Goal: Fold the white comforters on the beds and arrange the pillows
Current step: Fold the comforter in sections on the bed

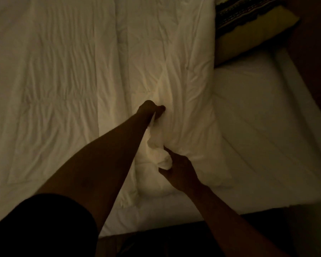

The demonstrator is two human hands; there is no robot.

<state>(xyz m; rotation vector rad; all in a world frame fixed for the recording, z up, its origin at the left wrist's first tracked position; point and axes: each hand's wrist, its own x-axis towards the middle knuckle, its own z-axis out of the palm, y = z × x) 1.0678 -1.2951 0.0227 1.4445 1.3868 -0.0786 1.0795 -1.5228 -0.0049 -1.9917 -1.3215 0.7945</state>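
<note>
A dark sleeve (41,225) fills the near left corner, and two bare forearms reach out from the near edge over the bed (267,127). The light is dim and everything shows in dull yellow-brown.

Nearest, the right hand (180,171) sits right of centre, its fingers curled round a bunched fold of the white comforter (63,80). The gathered cloth bulges out just left of the knuckles.

Farther in, the left hand (152,110) lies at the end of a long outstretched arm. Its fingers are closed on the same ridge of cloth, which runs as a raised crease from this hand back toward the right one. The exact lie of the fingertips is too dark to make out.

The comforter covers the left and middle of the bed, wrinkled and quilted, with a thick folded edge running near to far down the middle. Its near right corner is rounded and puffy beside the right wrist.

To the right, the bare sheet of the mattress shows, smooth and flat.

At the far right corner a patterned pillow (248,21) lies tilted, dark on top with a yellowish side, touching the comforter's right edge.
</note>
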